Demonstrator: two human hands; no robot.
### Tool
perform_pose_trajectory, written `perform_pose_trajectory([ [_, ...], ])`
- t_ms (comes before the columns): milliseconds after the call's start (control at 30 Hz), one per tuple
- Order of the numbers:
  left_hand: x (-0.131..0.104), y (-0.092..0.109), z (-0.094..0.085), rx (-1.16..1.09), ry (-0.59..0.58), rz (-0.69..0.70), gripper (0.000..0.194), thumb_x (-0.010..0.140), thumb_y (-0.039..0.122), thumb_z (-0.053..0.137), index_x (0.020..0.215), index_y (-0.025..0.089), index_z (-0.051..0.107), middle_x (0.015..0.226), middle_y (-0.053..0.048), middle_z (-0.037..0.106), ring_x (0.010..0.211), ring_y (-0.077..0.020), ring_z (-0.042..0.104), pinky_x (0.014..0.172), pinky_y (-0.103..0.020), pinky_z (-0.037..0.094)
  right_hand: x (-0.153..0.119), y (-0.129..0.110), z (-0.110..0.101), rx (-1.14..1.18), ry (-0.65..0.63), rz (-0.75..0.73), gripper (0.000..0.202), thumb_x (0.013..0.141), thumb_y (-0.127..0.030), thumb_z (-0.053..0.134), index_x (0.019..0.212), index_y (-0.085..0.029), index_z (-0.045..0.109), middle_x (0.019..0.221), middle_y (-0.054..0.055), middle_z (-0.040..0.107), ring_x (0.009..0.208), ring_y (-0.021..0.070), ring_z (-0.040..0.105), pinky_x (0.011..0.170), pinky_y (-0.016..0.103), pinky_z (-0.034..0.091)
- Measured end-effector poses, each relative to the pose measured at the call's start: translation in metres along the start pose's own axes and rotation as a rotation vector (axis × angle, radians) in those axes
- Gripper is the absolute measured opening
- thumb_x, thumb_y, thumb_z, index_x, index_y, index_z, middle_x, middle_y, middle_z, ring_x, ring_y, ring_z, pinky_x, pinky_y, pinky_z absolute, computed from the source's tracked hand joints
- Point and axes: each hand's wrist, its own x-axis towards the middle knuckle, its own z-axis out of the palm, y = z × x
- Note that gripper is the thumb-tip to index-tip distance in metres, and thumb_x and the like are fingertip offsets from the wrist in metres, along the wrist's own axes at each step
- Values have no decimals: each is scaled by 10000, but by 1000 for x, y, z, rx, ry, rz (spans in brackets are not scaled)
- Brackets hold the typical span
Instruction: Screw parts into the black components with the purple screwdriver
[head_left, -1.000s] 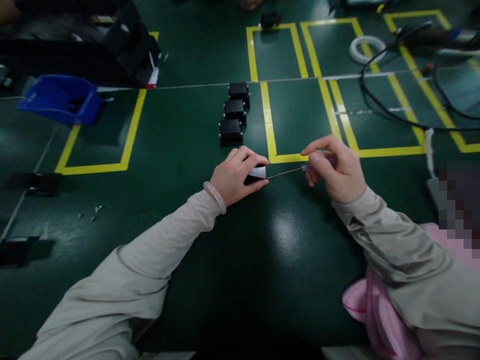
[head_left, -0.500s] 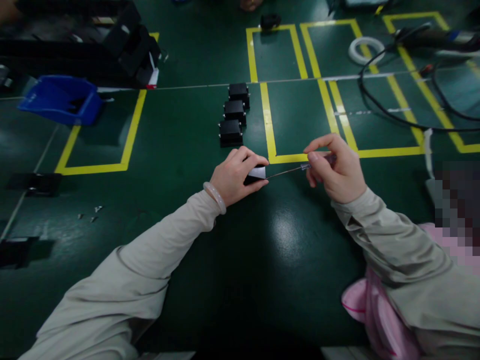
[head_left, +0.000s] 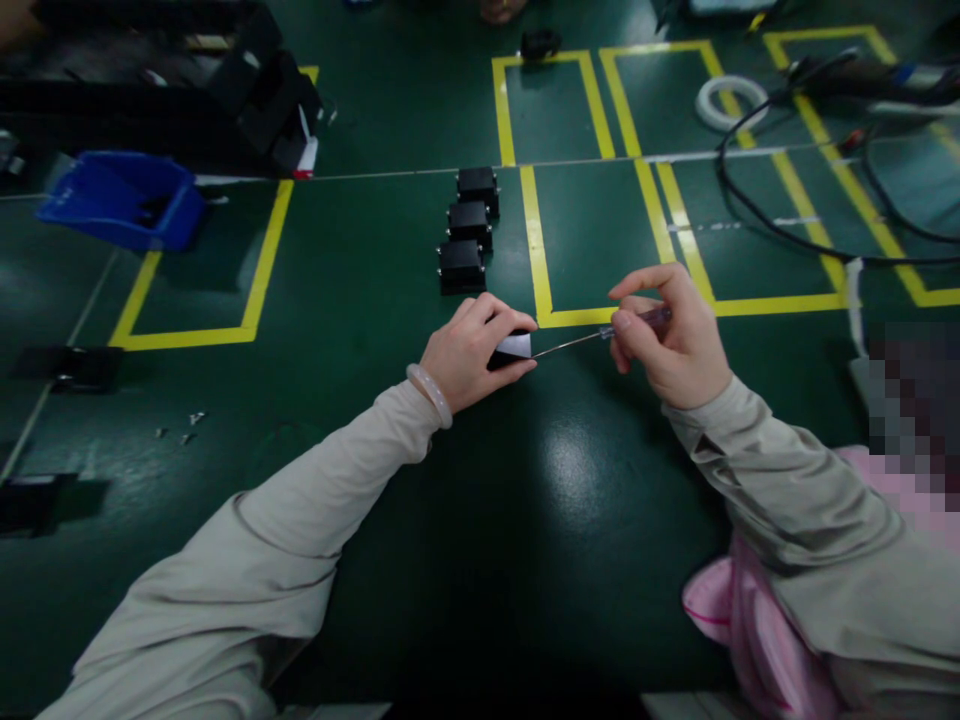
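My left hand [head_left: 480, 350] is closed around a small black box [head_left: 514, 346] on the green table, thumb and fingers on opposite sides, covering most of it. In my right hand [head_left: 671, 335] is a screwdriver [head_left: 657, 317] with a clear handle, held between thumb and fingers, the index finger raised off it. Its thin shaft points left, and the tip meets the box's right end near the lower edge. Beyond my left hand, three similar black boxes [head_left: 462, 262] stand in a row, small screws showing at their sides.
Loose screws [head_left: 186, 438] lie at the left, near dark flat parts [head_left: 71, 370]. A blue bin [head_left: 127, 200] and a large black rack [head_left: 247, 100] are farther back. At the right are a white tape ring [head_left: 731, 103], a black cable [head_left: 780, 225] and pink cloth [head_left: 750, 620].
My right hand's fingers have shifted slightly on the screwdriver, and more of its handle shows. My left hand and the box stay in place.
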Motion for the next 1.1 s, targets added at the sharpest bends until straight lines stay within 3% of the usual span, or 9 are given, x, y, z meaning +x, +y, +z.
perform_pose_trajectory([
  [267,0,2,-1,-6,-3,-9,331,904,337,705,1195,199,629,1139,-85,611,1024,-239,580,864,-390,512,0,3,-2,-23,-1,17,323,915,-541,680,876,-250,547,455,-101,412,333,96,451,340,268,316],
  [467,1,1,-1,1,-6,-10,338,899,336,713,1196,196,631,1139,-86,613,1020,-240,583,850,-387,515,0,2,-1,13,-4,18,290,928,-506,677,969,-259,532,501,-98,463,373,104,491,371,271,339],
  [700,0,1,-1,-4,-4,-16,333,901,337,711,1194,200,631,1144,-85,613,1038,-242,583,873,-390,515,0,6,-1,26,-5,22,305,919,-518,685,895,-255,534,476,-103,428,356,91,431,361,267,347],
  [900,0,1,0,-3,0,-7,342,896,333,718,1200,203,630,1146,-83,614,1037,-242,586,875,-391,518,-1,4,-1,4,6,3,276,926,-496,683,989,-261,551,524,-93,475,394,112,509,390,283,374],
  [1100,0,0,0,0,12,7,339,901,341,711,1196,191,636,1128,-87,617,1018,-243,585,860,-388,516,-1,3,-3,-37,-20,6,338,937,-541,649,820,-237,558,434,-96,408,321,85,419,332,259,290],
])
